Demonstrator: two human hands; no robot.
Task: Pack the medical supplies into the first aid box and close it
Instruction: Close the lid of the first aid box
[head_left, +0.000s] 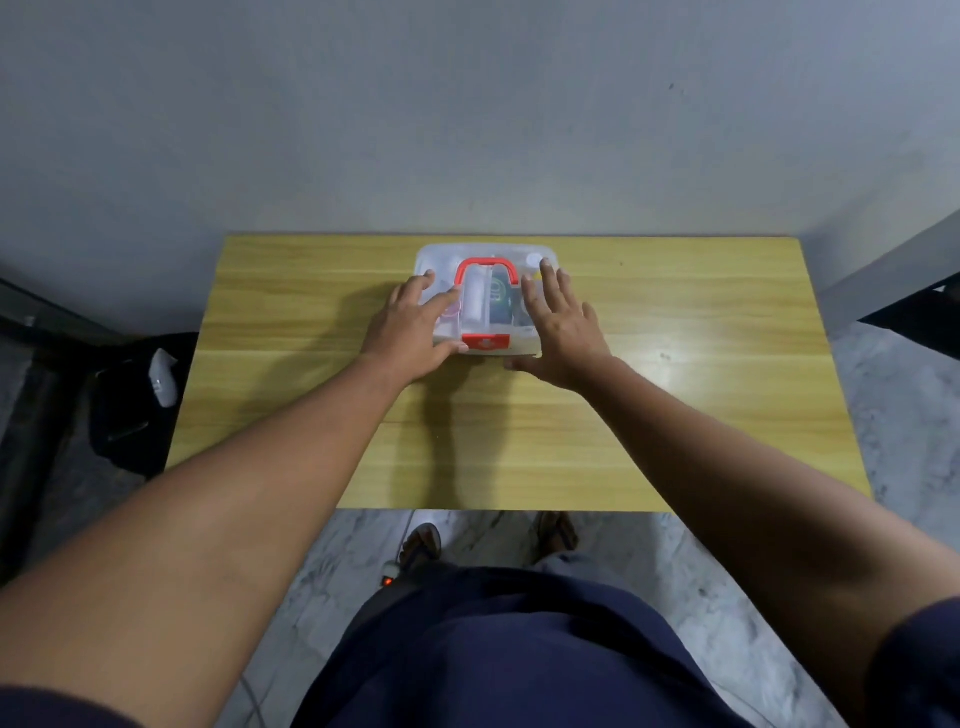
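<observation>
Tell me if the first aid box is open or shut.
Shut: the clear lid lies flat on the first aid box, red handle folded down, left hand and right hand on top. Red latch engaged: cannot tell.

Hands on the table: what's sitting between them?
In the head view, the clear first aid box with its red handle lies between left hand and right hand.
</observation>
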